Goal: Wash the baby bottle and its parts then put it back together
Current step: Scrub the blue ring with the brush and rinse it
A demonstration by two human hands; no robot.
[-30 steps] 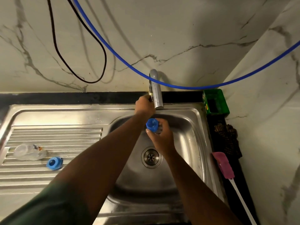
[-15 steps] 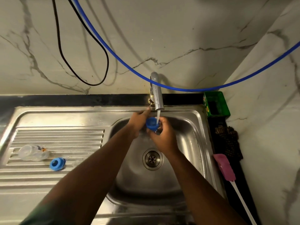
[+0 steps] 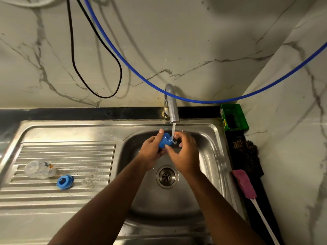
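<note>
Both hands sit under the tap [image 3: 172,105] at 12 o'clock of the sink [image 3: 208,156]: left hand [image 3: 151,151] grips the blue cap [image 3: 165,140] tilted into the stream so water flushes inside, right hand [image 3: 184,154] pinches its rim. Bottle [image 3: 39,169] and blue ring [image 3: 64,181] wait at 9 o'clock on the drainboard.

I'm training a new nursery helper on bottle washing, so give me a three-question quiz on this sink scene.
1. True or false: water is running from the tap.
2. Where does the clear bottle lie? A) in the basin B) on the drainboard C) on the black counter strip
3. Fill in: the left hand holds a ____-coloured cap under the stream, with the right hand beside it.

Key: 1 true; 2 B; 3 blue.
</note>
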